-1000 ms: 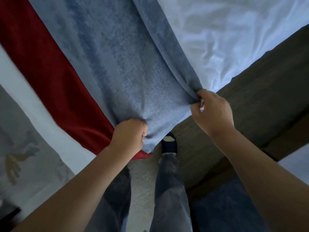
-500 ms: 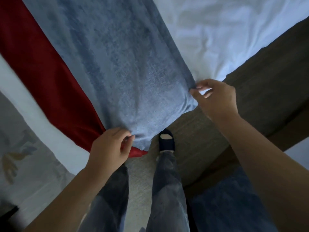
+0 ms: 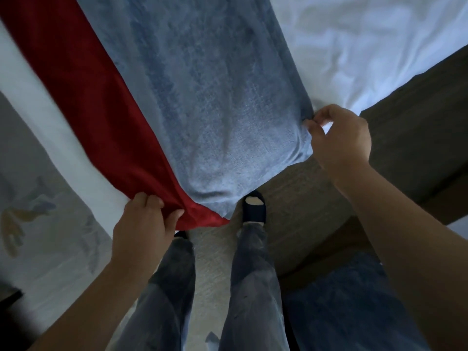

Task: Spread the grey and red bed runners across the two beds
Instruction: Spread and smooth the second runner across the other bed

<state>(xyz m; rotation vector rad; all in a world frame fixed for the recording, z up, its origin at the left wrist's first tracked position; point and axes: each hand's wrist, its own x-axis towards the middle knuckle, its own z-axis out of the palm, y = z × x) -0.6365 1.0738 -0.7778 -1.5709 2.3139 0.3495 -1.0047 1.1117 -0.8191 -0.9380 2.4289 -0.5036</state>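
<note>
**Runners at the bed's near edge: squaring the overhang**

Grey runner (image 3: 215,102) is the largest item: it lies flat across the white bed (image 3: 367,46), and its end hangs over the near edge between the two hands. Its near right corner sits at the right fingertips, and the hem drops towards the shoe (image 3: 254,206) below.

Red runner (image 3: 83,79) lies along the grey one's left side, partly under it. Its near corner is bunched in the left fingers, with a small pointed tail hanging just to their right.

Left hand (image 3: 141,224): fingers together, clamped on the red hem, thumb on top of the cloth and the rest curled under.

Right hand (image 3: 342,138): thumb and forefinger drawn close at the grey corner. Whether cloth is actually pinched between them, I cannot tell; a bright gap shows behind the fingertips.

Judgement on the step: this looks like the final tidy of the overhang on this bed.
- Pull both corners towards the body with equal tension, so the hems fall level.
- Draw the left fingers outward, away from the grey edge, to flatten the red bunching.
- Keep the pull low and along the mattress; lifting would ripple the grey surface ahead of the fingers.

Risk: an uneven tug would skew the seam between red and grey.
</note>
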